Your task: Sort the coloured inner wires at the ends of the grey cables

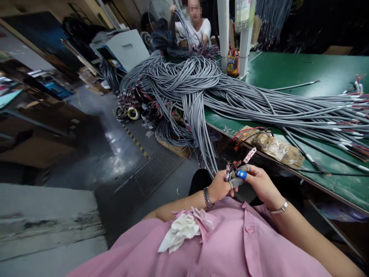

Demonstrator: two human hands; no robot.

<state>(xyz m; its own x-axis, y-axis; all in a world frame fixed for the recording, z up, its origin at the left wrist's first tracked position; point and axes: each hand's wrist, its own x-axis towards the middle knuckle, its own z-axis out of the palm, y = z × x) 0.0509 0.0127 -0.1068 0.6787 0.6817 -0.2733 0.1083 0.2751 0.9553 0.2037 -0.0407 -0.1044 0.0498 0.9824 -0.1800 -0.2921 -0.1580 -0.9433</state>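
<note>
Close in front of my body, my left hand (220, 187) is closed around the ends of several grey cables. Thin dark and reddish wire ends (234, 165) stick up out of its grip. My right hand (263, 186) is pinched against the same wire ends, with a blue wrap on the thumb and grey covers on some fingers. Just above these fingers a small pinkish-white strip (249, 155) points up; whether it is held, I cannot tell. The grey cables (198, 123) run down to my left hand from a large heap on the green table.
A taped wooden block (273, 148) with wires lies at the edge of the green table (305, 69). Beside a white post stands a red-and-yellow packet (233, 62). Across the table a co-worker (201, 30) lifts cables. A grey-white box (128, 48) is at the back left.
</note>
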